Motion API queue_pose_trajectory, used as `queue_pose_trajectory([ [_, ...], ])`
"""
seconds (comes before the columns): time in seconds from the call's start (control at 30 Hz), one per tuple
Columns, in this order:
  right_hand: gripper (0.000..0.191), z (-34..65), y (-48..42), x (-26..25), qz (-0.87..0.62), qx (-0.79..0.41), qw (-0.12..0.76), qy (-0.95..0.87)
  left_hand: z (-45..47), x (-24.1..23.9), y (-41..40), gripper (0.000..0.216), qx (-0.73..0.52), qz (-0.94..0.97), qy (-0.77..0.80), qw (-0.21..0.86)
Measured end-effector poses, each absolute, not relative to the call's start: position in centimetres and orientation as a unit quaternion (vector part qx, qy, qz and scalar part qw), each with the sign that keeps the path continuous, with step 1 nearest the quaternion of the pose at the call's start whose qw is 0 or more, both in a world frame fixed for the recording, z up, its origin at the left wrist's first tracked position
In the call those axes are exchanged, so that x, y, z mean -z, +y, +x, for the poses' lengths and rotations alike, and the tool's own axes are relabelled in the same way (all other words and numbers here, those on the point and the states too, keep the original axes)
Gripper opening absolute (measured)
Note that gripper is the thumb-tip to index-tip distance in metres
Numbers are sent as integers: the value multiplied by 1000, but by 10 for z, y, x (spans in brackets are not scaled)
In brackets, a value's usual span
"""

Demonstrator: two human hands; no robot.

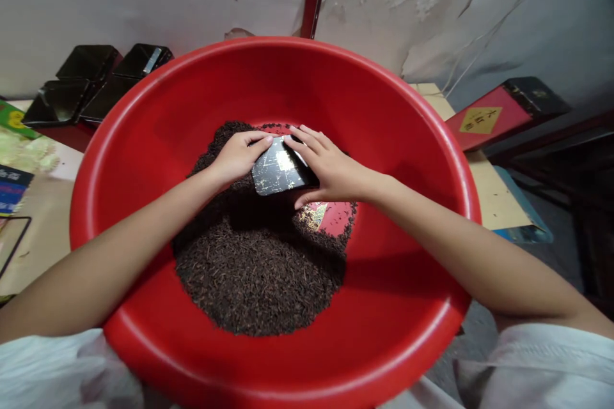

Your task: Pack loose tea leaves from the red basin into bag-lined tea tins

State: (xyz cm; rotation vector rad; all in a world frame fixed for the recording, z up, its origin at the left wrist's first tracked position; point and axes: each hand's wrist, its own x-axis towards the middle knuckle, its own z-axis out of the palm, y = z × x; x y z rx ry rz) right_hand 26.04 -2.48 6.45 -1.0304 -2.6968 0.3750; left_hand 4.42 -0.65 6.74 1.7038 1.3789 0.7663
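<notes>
A big red plastic basin [393, 108] sits right in front of me, holding a heap of dark loose tea leaves [254, 268]. On top of the heap lies a small black tin with gold marks [277, 174]. My left hand [236, 156] grips its left side and my right hand [326, 169] covers its right side. Just below the right hand a red printed tin [330, 215] lies partly buried in the leaves.
Several open black tins [96, 80] stand at the back left by the wall. A red box with a yellow label [484, 118] lies at the right on a wooden table [494, 192]. Printed packets [14, 140] lie at the left edge.
</notes>
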Motion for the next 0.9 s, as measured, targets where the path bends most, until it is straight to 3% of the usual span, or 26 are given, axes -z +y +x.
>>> queue_pose_trajectory([
  [0.2,111,254,-21,-58,-423,-114,96,-894,38,-64,-2,40,-252,747,539,296],
  [0.33,114,247,-28,-60,-472,-124,80,-869,32,-66,-3,77,-173,834,435,292],
  [0.5,112,247,-32,-56,-446,-104,92,-884,30,-59,-13,120,-86,896,381,210],
  [0.77,111,248,-30,-39,-422,-73,98,-898,37,-56,-19,107,-68,905,395,142],
  [0.9,122,245,-29,-41,-428,-122,126,-887,34,-43,-17,107,-131,900,374,181],
])
